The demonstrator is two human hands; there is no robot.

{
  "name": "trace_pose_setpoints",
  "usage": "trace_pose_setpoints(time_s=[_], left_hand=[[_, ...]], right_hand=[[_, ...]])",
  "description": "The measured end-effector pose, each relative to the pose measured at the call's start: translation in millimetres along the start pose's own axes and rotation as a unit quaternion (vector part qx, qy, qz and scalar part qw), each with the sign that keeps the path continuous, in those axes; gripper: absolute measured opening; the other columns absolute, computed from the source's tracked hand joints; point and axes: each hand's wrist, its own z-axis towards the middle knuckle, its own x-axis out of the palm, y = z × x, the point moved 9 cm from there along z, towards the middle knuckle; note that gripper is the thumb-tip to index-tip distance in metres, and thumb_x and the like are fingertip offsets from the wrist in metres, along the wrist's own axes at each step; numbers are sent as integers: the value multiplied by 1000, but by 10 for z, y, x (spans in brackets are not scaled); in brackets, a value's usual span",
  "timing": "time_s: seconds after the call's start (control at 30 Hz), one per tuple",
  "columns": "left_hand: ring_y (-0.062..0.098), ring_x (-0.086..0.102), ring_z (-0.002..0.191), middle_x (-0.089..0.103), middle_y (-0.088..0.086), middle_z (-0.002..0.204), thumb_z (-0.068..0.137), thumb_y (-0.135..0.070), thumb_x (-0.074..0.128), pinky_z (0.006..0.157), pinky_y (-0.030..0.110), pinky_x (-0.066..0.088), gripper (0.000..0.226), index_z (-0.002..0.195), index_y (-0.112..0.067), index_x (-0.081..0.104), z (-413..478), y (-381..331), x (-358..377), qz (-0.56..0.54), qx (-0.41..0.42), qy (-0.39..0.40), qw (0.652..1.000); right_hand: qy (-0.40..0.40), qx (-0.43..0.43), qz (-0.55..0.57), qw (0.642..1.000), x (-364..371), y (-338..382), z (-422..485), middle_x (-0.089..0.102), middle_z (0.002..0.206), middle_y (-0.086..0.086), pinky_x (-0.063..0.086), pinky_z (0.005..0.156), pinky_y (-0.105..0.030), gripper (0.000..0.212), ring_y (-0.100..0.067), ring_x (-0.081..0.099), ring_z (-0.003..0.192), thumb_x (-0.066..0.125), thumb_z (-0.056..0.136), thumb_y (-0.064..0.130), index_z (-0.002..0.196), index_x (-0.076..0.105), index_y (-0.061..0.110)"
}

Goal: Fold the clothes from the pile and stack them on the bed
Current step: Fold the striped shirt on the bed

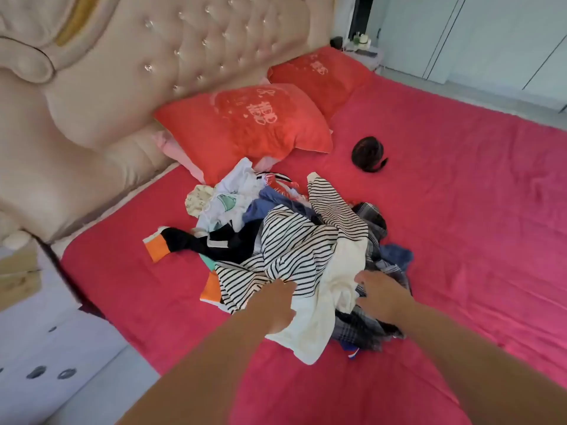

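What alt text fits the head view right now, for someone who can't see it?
The left hand and right hand reach into a jumbled pile of clothes on a pink-red bed, touching a striped top and a cream garment; no grip is clear. Two red pillows lie by the tufted headboard, a dark round object beyond the pile.

Reaching forward and down with both bare forearms, angled toward each other. Pressing the left hand (273,305) palm-down into the pile (294,237), fingertips buried in cloth, grip impossible to judge. Resting the right hand (382,297) nearby, back upward, thumb and fingers spread, slightly bent.
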Motion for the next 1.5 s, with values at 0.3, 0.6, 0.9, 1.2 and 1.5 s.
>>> trace_pose_setpoints(time_s=[0.3, 0.6, 0.9, 1.2, 1.5], left_hand=[[25, 10, 143, 8, 6, 156, 90, -35, 57, 114, 37, 22, 72, 148, -21, 15, 662, 339, 951, 70, 25, 9, 997], [33, -30, 137, -37, 12, 147, 75, -42, 72, 113, 52, -10, 115, 145, -31, -19, 1141, 616, 1693, 217, 54, 25, 974], [27, -14, 143, -14, 5, 156, 88, 1, 38, 117, 49, -4, 68, 145, -34, 23, 1252, 569, 1599, 146, 35, -55, 987], [16, 60, 89, 67, 4, 105, 91, -6, 43, 66, 15, 41, 34, 116, -19, 62, 1023, 327, 572, -141, 21, -91, 986], [-4, 50, 61, 57, -18, 67, 84, -21, 61, 62, 16, 39, 18, 73, -35, 63, 476, -779, -1172, -310, 139, -183, 923]], right_hand=[[-41, -55, -135, 989, 330, 59, 898, 37, 138, -4, 43, 97, -40, 60, -26, 40, 124, 44, 89, 5, 143, 27, 26], [-84, -149, -352, 920, 812, 4, 1559, 25, 151, -4, 28, 106, -42, 53, -28, 15, 141, 47, 92, 17, 142, 32, 21], [-187, -231, -347, 890, 793, -92, 1511, 64, 74, -8, 53, 72, -43, 31, -31, 65, 85, 86, 39, 12, 64, 67, 10], [-200, -121, -93, 968, -117, -590, 990, 58, 82, -8, 38, 64, -34, 17, -31, 58, 82, 52, 85, 7, 102, 54, 11], [-294, 35, 135, 946, -1474, -1409, -211, 62, 99, -16, 34, 68, -34, 21, -32, 55, 89, 41, 93, 20, 100, 55, 5]])
